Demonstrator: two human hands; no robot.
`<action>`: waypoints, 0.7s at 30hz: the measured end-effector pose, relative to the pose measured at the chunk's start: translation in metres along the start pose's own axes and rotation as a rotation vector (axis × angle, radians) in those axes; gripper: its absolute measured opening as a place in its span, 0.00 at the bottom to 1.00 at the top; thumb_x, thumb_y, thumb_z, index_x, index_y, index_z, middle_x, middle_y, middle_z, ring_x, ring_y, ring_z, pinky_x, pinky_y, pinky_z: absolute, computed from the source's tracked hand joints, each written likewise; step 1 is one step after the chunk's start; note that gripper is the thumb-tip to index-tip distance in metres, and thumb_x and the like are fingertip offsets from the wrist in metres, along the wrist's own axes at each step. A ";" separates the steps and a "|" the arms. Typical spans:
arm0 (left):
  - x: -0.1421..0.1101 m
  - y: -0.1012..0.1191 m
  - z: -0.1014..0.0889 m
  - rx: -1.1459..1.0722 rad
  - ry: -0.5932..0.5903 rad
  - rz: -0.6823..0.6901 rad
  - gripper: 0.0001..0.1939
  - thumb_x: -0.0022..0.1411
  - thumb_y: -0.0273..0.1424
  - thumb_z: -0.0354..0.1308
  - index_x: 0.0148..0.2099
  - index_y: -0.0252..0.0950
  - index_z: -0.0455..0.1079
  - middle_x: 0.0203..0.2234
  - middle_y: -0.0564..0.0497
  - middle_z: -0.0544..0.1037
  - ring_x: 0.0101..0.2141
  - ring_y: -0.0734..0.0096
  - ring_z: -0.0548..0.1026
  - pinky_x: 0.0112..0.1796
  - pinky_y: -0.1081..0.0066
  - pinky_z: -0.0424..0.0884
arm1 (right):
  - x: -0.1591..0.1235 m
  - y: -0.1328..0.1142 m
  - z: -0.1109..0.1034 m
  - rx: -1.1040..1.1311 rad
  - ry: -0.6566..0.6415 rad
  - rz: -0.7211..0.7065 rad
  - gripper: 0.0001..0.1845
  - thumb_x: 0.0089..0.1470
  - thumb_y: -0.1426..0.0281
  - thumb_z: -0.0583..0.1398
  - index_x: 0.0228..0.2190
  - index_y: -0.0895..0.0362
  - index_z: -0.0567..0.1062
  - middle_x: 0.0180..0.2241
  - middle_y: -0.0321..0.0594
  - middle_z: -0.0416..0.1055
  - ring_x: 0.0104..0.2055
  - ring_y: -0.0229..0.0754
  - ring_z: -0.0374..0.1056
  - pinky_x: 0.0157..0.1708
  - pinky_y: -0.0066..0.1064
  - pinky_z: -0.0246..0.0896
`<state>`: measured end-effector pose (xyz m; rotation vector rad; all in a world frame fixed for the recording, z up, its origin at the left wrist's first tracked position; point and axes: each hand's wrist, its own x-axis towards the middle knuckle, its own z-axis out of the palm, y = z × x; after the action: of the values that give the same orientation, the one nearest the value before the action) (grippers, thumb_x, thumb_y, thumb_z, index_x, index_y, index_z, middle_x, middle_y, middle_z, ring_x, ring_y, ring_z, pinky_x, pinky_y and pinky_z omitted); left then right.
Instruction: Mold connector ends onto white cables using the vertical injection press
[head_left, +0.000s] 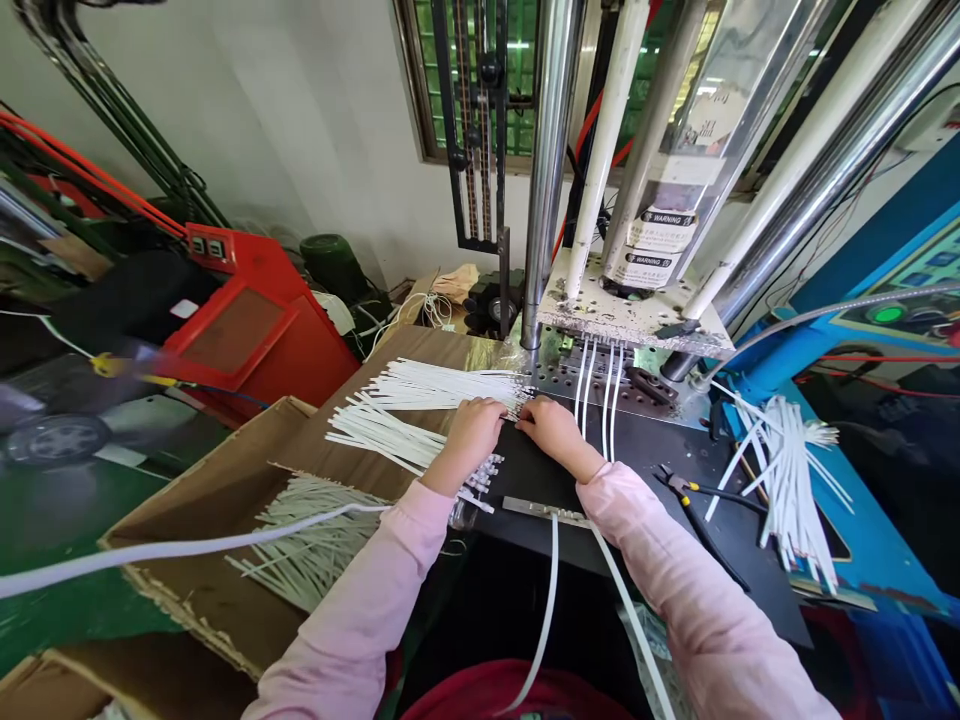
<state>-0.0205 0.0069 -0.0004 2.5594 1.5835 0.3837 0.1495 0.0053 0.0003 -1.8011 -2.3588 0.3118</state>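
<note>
My left hand point(478, 428) is closed, fingertips bent down at the ends of a pile of cut white cables point(442, 385). A long white cable point(300, 533) runs in from the left and passes behind my left forearm towards that hand. Close beside it, my right hand point(553, 427) is pinched shut; its fingertips hide whatever is between them. A second bunch of white cables point(382, 432) lies under my left wrist, small metal-tipped ends pointing right. Nearer to me, a slotted metal strip point(551, 512) holds the ends of two white cables.
Ahead stands a press with a white-speckled plate point(637, 310); several cables come out beneath it. Black-handled cutters point(701, 515) and another cable heap point(787, 480) lie to the right. A cardboard box point(202, 540) with cables is at left, near a red machine point(255, 320).
</note>
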 end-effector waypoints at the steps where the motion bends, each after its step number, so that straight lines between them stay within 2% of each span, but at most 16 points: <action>1: 0.001 -0.001 0.003 0.010 -0.003 0.011 0.09 0.64 0.24 0.55 0.41 0.35 0.76 0.39 0.44 0.80 0.45 0.55 0.75 0.46 0.59 0.67 | 0.000 0.000 0.001 -0.025 -0.003 0.000 0.07 0.62 0.66 0.61 0.38 0.55 0.78 0.43 0.44 0.76 0.43 0.44 0.73 0.40 0.29 0.63; 6: -0.001 -0.001 0.009 0.047 -0.001 0.054 0.06 0.63 0.25 0.57 0.38 0.36 0.76 0.38 0.44 0.78 0.45 0.54 0.73 0.46 0.58 0.64 | -0.025 0.019 -0.012 -0.162 -0.033 -0.014 0.10 0.65 0.70 0.55 0.40 0.58 0.77 0.41 0.48 0.76 0.41 0.45 0.74 0.39 0.30 0.62; 10: -0.003 0.000 0.008 0.039 0.029 0.079 0.09 0.65 0.25 0.55 0.34 0.35 0.76 0.36 0.43 0.78 0.44 0.55 0.73 0.45 0.58 0.64 | -0.060 0.051 -0.026 -0.262 -0.040 0.014 0.11 0.63 0.75 0.54 0.43 0.59 0.76 0.39 0.48 0.76 0.39 0.45 0.74 0.37 0.30 0.62; 12: -0.002 0.001 0.004 0.032 0.053 0.089 0.11 0.68 0.26 0.52 0.35 0.35 0.75 0.36 0.44 0.78 0.43 0.56 0.73 0.46 0.57 0.64 | -0.080 0.071 -0.033 -0.308 0.001 0.027 0.11 0.63 0.77 0.54 0.41 0.59 0.76 0.38 0.48 0.76 0.38 0.45 0.74 0.36 0.30 0.61; 13: -0.002 0.001 0.001 0.013 0.090 0.095 0.12 0.70 0.27 0.51 0.37 0.35 0.75 0.37 0.44 0.78 0.43 0.57 0.74 0.46 0.57 0.65 | -0.090 0.081 -0.036 -0.326 0.074 0.029 0.11 0.63 0.76 0.54 0.40 0.59 0.77 0.38 0.48 0.76 0.38 0.45 0.73 0.36 0.30 0.61; 15: -0.002 0.002 -0.010 -0.070 0.268 0.116 0.11 0.71 0.28 0.49 0.43 0.35 0.74 0.38 0.45 0.79 0.41 0.60 0.75 0.46 0.58 0.67 | -0.110 0.101 -0.047 -0.325 0.360 0.038 0.10 0.64 0.72 0.55 0.38 0.58 0.77 0.36 0.46 0.76 0.38 0.45 0.73 0.37 0.31 0.62; 17: -0.005 0.006 -0.027 -0.201 0.573 0.163 0.09 0.71 0.27 0.51 0.47 0.35 0.72 0.39 0.46 0.80 0.40 0.64 0.77 0.45 0.61 0.70 | -0.130 0.117 -0.062 -0.255 0.774 0.092 0.10 0.65 0.67 0.57 0.38 0.57 0.78 0.35 0.44 0.76 0.38 0.45 0.73 0.39 0.32 0.64; 19: -0.015 0.014 -0.049 -0.323 0.864 0.240 0.08 0.70 0.26 0.53 0.48 0.36 0.72 0.40 0.47 0.80 0.41 0.67 0.78 0.44 0.64 0.73 | -0.150 0.124 -0.078 -0.118 1.164 0.210 0.11 0.64 0.65 0.59 0.38 0.58 0.78 0.34 0.45 0.76 0.37 0.46 0.73 0.40 0.35 0.65; 21: -0.037 0.025 -0.076 -0.396 1.036 0.300 0.08 0.67 0.24 0.56 0.46 0.38 0.73 0.39 0.50 0.80 0.41 0.68 0.78 0.43 0.65 0.75 | -0.168 0.121 -0.089 0.076 1.402 0.320 0.12 0.63 0.64 0.60 0.40 0.59 0.77 0.35 0.46 0.76 0.36 0.46 0.74 0.38 0.37 0.67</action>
<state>-0.0351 -0.0400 0.0722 2.3337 1.0549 2.0530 0.3289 -0.1196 0.0550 -1.4825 -1.0565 -0.6319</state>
